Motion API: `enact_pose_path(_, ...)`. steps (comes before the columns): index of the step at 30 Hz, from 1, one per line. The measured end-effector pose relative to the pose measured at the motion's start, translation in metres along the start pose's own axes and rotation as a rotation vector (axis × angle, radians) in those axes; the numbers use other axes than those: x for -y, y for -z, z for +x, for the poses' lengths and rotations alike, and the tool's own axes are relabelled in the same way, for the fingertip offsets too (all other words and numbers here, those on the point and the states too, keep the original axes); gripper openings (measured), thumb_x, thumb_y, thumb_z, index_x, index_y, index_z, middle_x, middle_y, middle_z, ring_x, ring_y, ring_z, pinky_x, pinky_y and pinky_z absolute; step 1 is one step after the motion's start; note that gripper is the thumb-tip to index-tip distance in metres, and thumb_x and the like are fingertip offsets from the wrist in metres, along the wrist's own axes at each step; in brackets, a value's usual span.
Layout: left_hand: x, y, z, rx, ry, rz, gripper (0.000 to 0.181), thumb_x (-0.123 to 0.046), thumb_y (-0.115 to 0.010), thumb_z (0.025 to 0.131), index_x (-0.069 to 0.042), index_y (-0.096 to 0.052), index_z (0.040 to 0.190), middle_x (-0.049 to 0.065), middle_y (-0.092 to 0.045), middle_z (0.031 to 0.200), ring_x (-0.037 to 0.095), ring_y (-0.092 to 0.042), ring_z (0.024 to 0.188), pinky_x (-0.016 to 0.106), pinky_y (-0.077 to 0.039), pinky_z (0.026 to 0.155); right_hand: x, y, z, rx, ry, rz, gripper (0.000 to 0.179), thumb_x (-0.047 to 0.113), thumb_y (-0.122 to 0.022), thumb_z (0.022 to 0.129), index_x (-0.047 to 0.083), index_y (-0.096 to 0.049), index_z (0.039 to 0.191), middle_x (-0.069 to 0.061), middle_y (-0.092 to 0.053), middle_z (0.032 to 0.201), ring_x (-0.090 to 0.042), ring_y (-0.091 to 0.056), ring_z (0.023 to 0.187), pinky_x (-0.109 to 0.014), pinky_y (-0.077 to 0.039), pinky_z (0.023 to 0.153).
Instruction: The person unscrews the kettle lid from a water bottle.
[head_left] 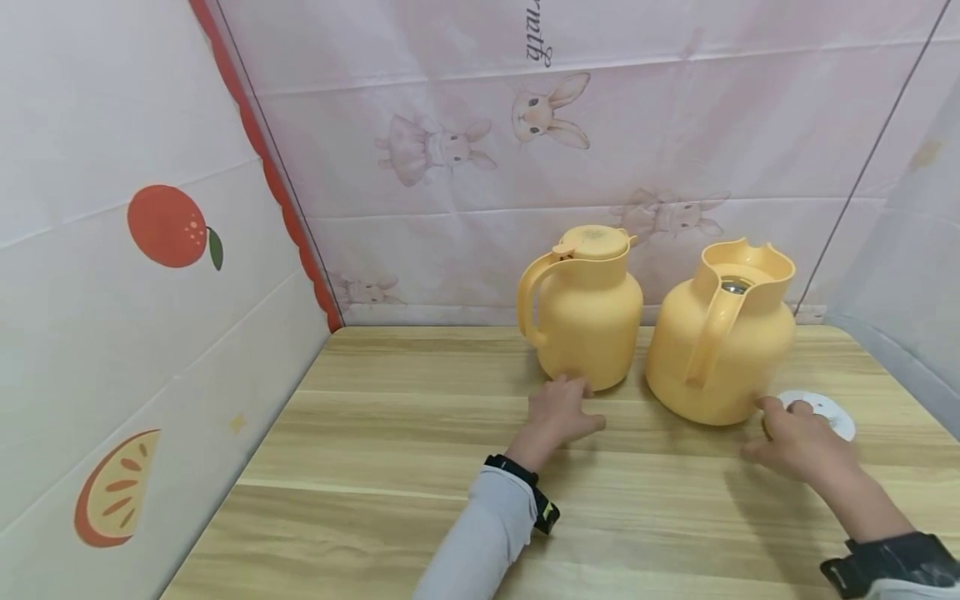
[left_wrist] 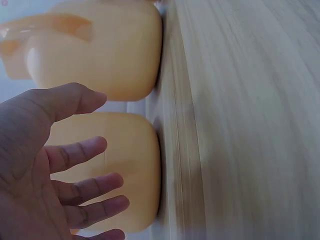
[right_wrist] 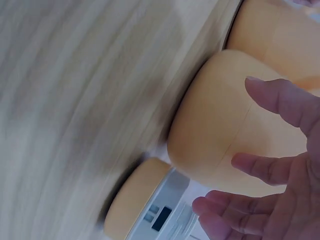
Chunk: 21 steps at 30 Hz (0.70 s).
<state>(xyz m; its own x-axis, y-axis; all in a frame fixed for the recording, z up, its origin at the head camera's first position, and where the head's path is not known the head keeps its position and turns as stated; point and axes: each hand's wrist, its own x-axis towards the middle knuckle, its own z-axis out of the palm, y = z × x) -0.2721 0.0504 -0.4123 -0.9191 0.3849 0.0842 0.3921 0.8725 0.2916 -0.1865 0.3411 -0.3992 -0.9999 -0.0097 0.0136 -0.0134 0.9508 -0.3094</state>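
Note:
Two yellow thermos jugs stand upright on the wooden table. The left jug (head_left: pixel 592 325) has its lid on and its handle towards the left. The right jug (head_left: pixel 675 350) has an uncovered mouth, with a shiny metal inside visible, and its handle faces me. My left hand (head_left: pixel 564 414) is low in front of the left jug, fingers spread, holding nothing. My right hand (head_left: pixel 806 442) is beside the right jug's base with loosely bent, empty fingers. Partly behind that hand, a round lid (head_left: pixel 836 414) lies with its white underside up; the right wrist view shows its yellow rim.
The wooden table (head_left: pixel 360 467) meets a printed cloth wall (head_left: pixel 450 250) just behind the jugs. Another cloth wall (head_left: pixel 90 333) with fruit pictures runs along the left edge, and a pale one (head_left: pixel 900 275) stands at the right.

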Motion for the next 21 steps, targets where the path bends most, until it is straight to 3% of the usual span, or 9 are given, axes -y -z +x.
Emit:
enact_pose_path(9, 0.018, 0.006, -0.008, -0.036, 0.004, -0.006, 0.039, -0.042, -0.07, 0.073, -0.018, -0.065, 0.103, -0.002, -0.056, 0.096, 0.019, -0.053, 0.094, 0.042, -0.042, 0.076, 0.014, -0.01, -0.002, -0.025, 0.059, 0.027, 0.084, 0.035, -0.079, 0.067, -0.012, -0.038, 0.123, -0.045, -0.043, 0.1, -0.058, -0.048, 0.087, -0.059, -0.043, 0.061)
enact_pose_path(17, 0.031, 0.015, -0.017, -0.002, 0.051, -0.028, 0.041, -0.04, -0.069, 0.076, -0.017, -0.064, 0.108, -0.001, -0.057, 0.103, 0.023, -0.051, 0.102, 0.052, -0.038, 0.083, 0.029, -0.024, -0.002, -0.075, 0.122, -0.03, 0.073, 0.034, -0.08, 0.063, -0.01, -0.051, 0.114, -0.039, -0.05, 0.099, -0.054, -0.05, 0.087, -0.058, -0.043, 0.064)
enact_pose_path(21, 0.036, 0.016, -0.021, 0.004, 0.059, -0.028, 0.042, -0.04, -0.07, 0.075, -0.016, -0.065, 0.108, -0.002, -0.057, 0.104, 0.022, -0.05, 0.102, 0.05, -0.038, 0.082, 0.039, -0.029, -0.001, -0.095, 0.162, -0.032, 0.068, 0.032, -0.08, 0.064, -0.011, -0.053, 0.11, -0.037, -0.053, 0.097, -0.053, -0.052, 0.085, -0.058, -0.044, 0.067)
